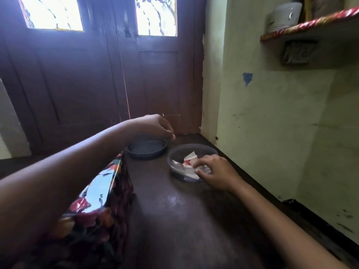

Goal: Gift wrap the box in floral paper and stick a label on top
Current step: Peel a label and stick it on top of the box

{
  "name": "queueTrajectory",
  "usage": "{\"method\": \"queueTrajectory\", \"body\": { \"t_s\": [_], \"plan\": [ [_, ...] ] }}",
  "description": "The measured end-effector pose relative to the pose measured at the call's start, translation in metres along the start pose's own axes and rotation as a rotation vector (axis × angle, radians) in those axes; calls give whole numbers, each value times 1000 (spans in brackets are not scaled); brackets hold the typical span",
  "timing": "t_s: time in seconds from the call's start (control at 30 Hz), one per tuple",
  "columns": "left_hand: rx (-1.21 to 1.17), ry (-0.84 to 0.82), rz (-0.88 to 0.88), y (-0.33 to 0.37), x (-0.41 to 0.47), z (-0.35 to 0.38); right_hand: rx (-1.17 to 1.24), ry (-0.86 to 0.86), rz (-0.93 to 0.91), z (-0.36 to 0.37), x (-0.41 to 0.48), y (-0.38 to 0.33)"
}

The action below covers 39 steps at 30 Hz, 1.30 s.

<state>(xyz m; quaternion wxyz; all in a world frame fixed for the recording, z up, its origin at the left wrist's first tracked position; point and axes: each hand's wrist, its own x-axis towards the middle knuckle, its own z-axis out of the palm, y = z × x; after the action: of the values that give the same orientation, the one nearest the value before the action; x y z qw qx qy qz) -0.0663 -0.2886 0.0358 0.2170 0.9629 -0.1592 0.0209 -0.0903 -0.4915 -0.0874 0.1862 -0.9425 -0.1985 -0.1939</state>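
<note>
Floral-wrapped box [101, 191] sits near left on the worktop [174, 220]. Right hand [215, 171] pinches paper labels [189, 159] in the far tub [174, 152]; left hand [155, 127] hovers loosely curled, empty. The label step is in hand; next, one label needs lifting free.

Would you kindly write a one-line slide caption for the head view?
Right hand pinches paper pieces in a round container near the floral-wrapped box.

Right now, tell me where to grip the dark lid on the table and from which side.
Pinch the lid by its raised rim at the far right edge, from above: it lies flat, rim up, and the left hand hovers there.
</note>
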Motion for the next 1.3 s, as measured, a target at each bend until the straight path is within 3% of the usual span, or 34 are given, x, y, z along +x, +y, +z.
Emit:
{"method": "queueTrajectory", "body": {
  "t_s": [0.1, 0.23, 0.37, 0.43, 0.7, 0.87, 1.1, 1.3],
  "plan": [
    [-26, -15, 22, 21, -19, 11, 209, 81, 51, -14, -31, -6],
    [27, -3, 9, 32, -31, 32, 229, 226, 144, -22, -50, -7],
    [122, 6, -15, 42, -32, 57, 293, -48, 391, -16, -61, -3],
    [132, 14, -13, 44, -29, 71, 380, -59, 429, -11, -66, -3],
    [0, 24, -14, 41, -4, 124, 491, 58, 411, 6, -74, 0],
    [163, 46, -35, 43, 7, 133, 506, 61, 399, 9, -75, 3],
    [509, -305, -131, 40, 13, 99, 483, 58, 385, 10, -75, 4],
    [650, -331, -164, 42, 8, 115, 486, 55, 373, 10, -77, 3]
  ]
}}
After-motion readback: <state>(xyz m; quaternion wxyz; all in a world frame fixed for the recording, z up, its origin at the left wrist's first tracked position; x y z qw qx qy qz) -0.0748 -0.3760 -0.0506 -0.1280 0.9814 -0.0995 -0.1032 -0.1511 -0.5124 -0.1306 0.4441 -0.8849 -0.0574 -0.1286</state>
